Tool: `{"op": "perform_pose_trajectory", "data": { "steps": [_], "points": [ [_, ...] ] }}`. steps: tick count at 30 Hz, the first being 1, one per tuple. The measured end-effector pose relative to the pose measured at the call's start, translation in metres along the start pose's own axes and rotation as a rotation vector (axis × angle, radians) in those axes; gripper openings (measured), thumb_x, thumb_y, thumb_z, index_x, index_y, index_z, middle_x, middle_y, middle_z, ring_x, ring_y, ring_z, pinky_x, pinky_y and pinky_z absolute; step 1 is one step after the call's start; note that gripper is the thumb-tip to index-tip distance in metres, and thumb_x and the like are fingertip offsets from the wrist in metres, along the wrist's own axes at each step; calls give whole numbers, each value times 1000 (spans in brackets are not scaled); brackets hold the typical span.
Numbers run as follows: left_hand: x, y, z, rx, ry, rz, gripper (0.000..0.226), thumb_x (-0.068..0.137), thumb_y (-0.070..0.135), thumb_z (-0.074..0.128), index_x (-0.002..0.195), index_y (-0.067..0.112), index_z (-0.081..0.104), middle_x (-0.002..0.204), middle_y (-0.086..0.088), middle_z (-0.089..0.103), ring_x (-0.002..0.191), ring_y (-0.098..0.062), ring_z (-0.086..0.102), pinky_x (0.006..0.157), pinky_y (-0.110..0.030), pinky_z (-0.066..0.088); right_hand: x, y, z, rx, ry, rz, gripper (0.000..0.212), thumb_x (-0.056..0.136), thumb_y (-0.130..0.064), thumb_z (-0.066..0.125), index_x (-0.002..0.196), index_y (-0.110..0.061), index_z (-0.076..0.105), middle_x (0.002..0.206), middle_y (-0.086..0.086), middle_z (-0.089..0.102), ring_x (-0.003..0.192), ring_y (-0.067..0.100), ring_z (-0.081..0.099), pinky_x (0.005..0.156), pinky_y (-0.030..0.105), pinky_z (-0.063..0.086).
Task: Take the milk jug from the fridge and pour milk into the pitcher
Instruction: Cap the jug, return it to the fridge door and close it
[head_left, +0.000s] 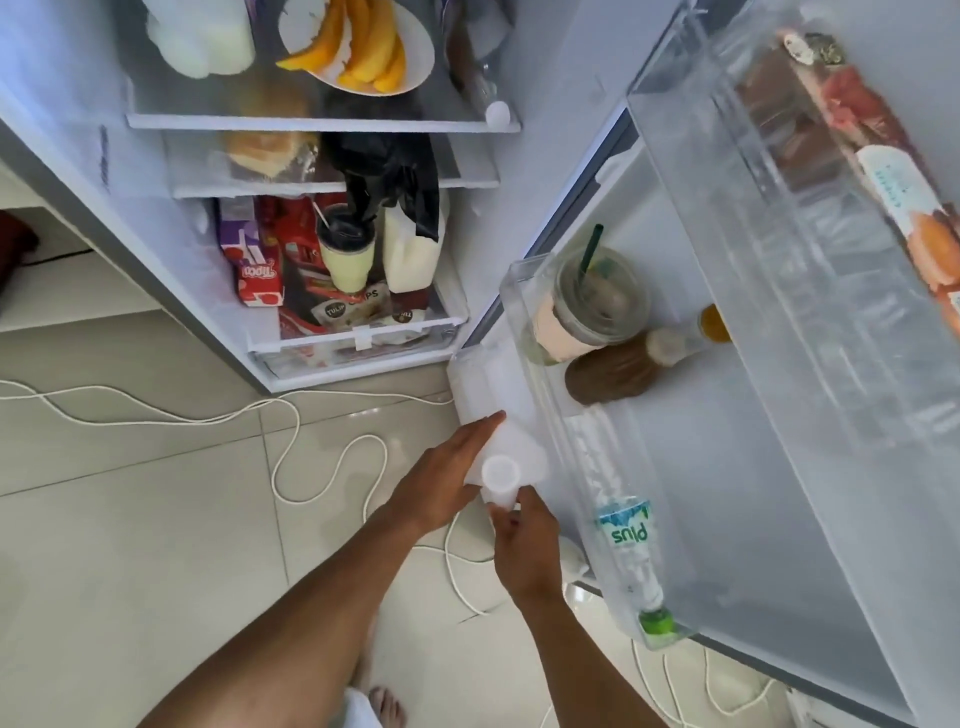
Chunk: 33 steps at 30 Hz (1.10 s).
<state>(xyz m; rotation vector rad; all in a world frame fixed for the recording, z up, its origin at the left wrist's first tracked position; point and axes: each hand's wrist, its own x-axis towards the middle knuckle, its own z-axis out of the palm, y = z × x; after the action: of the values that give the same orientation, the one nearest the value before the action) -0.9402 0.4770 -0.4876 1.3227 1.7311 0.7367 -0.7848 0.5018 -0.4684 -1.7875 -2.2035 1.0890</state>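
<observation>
A white milk jug (483, 395) with a white cap (501, 472) is held low in front of the open fridge, beside the bottom door shelf (519, 291). My left hand (447, 480) lies flat against the jug's left side, fingers straight. My right hand (524, 540) grips the jug just below the cap, fingers curled. A second milk jug (410, 254) stands in the fridge's bottom compartment, partly under a black bag (389, 171). No pitcher is in view.
The door shelf holds a lidded coffee cup (587, 306), a brown bottle (618, 371) and a water bottle (626, 540). The fridge door (779, 364) stands open on the right. A white cable (291, 447) loops over the tiled floor. A bare foot (387, 706) shows below.
</observation>
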Motion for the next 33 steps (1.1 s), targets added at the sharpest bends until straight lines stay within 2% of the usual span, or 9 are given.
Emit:
{"op": "perform_pose_trajectory", "data": {
  "steps": [7, 12, 14, 16, 17, 21, 25, 30, 33],
  "points": [
    [27, -22, 24, -31, -39, 49, 98, 83, -3, 71, 157, 36, 19, 161, 9, 30, 138, -20, 46, 107, -37, 45, 15, 23, 21, 44, 80, 109, 14, 89, -13, 66, 86, -8, 54, 77, 7, 66, 72, 17, 63, 64, 17, 48],
    [47, -37, 48, -132, -10, -53, 88, 84, 7, 75, 155, 27, 27, 156, 4, 40, 135, -21, 48, 108, -35, 43, 32, 33, 29, 43, 152, 157, 15, 87, -16, 69, 92, -6, 59, 83, 7, 62, 78, 20, 61, 77, 32, 54],
    [51, -39, 60, -233, 35, -140, 78, 85, 12, 76, 151, 22, 36, 149, 0, 49, 129, -27, 52, 107, -39, 43, 38, 33, 23, 72, 167, 199, 14, 87, -8, 68, 93, 1, 59, 79, 2, 57, 75, 5, 59, 78, 16, 50],
    [55, -41, 72, -282, 65, -192, 70, 87, 15, 75, 148, 22, 42, 146, 1, 52, 123, -28, 54, 106, -41, 44, 45, 36, 19, 107, 150, 229, 11, 86, 1, 66, 88, 0, 55, 73, -5, 50, 67, -1, 58, 66, 1, 41],
    [57, -42, 75, -297, 70, -204, 69, 88, 16, 75, 148, 23, 43, 146, 1, 52, 123, -27, 54, 107, -41, 44, 48, 37, 18, 100, 158, 231, 12, 87, -2, 66, 88, -1, 54, 73, -6, 50, 66, 3, 56, 67, 3, 43],
    [66, -45, 82, -264, 56, -180, 65, 92, 18, 70, 150, 24, 42, 148, 2, 50, 129, -23, 50, 111, -32, 38, 54, 50, 31, 69, 222, 225, 12, 89, -16, 67, 91, -11, 56, 85, 0, 58, 81, 14, 57, 86, 29, 48],
    [76, -54, 87, -167, 23, -121, 65, 93, 19, 69, 150, 27, 41, 145, 1, 52, 129, -23, 51, 108, -30, 38, 59, 64, 44, 89, 228, 270, 14, 88, -17, 68, 84, -14, 54, 83, 10, 61, 83, 30, 63, 86, 45, 54],
    [87, -60, 90, -129, -12, -99, 65, 92, 18, 69, 150, 28, 42, 139, 0, 54, 123, -27, 55, 103, -35, 46, 65, 65, 51, 133, 219, 291, 12, 90, -24, 65, 94, -17, 55, 87, 4, 63, 84, 22, 64, 88, 36, 55],
    [87, -64, 93, -136, -13, -86, 65, 92, 17, 69, 150, 29, 41, 137, 0, 54, 119, -28, 56, 100, -37, 46, 66, 78, 60, 164, 212, 323, 11, 90, -27, 66, 94, -19, 58, 90, 7, 67, 85, 25, 68, 88, 43, 56]
  ]
}}
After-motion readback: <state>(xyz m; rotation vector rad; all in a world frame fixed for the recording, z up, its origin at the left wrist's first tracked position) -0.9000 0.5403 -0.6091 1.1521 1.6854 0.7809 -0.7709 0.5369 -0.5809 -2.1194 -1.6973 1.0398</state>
